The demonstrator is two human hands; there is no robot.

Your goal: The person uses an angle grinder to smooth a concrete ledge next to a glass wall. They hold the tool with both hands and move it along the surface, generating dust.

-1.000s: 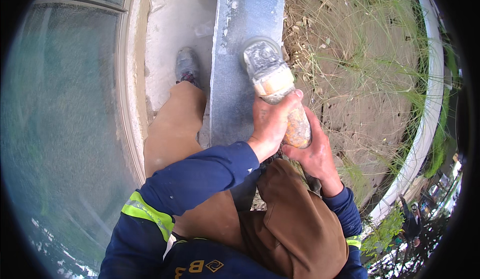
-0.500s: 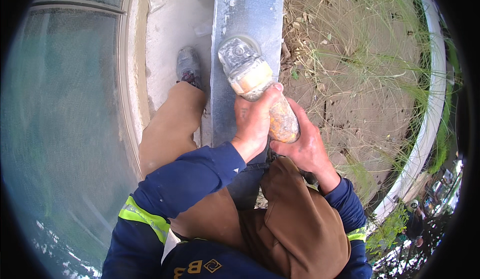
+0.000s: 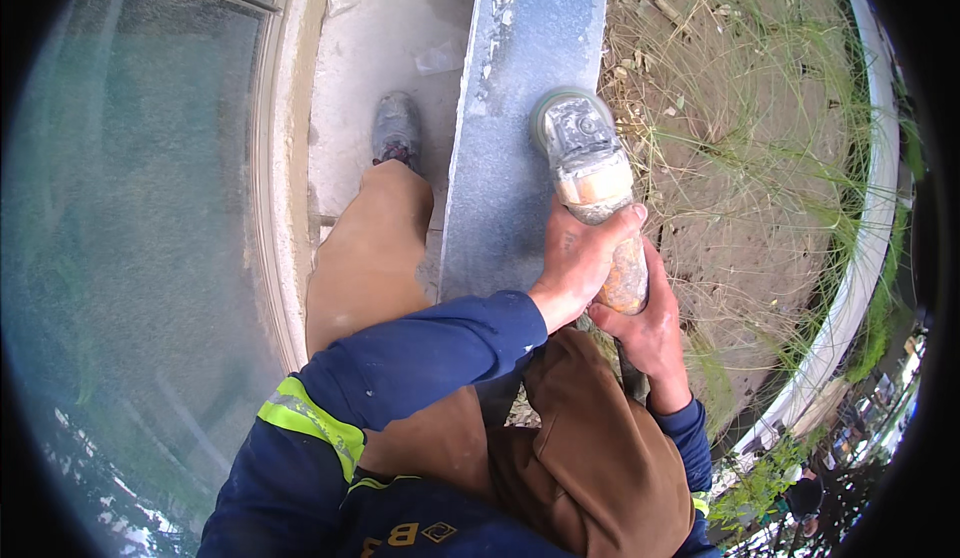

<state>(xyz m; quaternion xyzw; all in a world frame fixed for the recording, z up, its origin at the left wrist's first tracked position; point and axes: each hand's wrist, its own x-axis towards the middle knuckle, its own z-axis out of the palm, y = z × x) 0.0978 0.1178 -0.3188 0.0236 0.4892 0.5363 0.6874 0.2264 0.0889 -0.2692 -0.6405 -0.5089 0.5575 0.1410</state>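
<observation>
An angle grinder (image 3: pixel 590 158), caked in pale dust with orange showing through, lies over the right edge of a long grey-blue slab (image 3: pixel 510 148). Its round disc (image 3: pixel 543 120) sits against the slab's surface under the grinder's head. My left hand (image 3: pixel 580 263) is wrapped round the front of the body, just behind the head, with the thumb across the top. At the rear end, my right hand (image 3: pixel 650 328) is closed round the grip. The undersides of both hands are hidden.
A glass pane (image 3: pixel 140 178) in a frame stands to the left. Beside it runs a pale ledge (image 3: pixel 345 68), where my shoe (image 3: pixel 397 123) rests. Dry soil with long grass (image 3: pixel 740 138) spreads to the right, bounded by a curved white kerb (image 3: pixel 875 178).
Both hands have carried the grinder rightward across the slab, from near its middle to its right edge. The grinder now points more straight ahead. The view has shifted slightly.
</observation>
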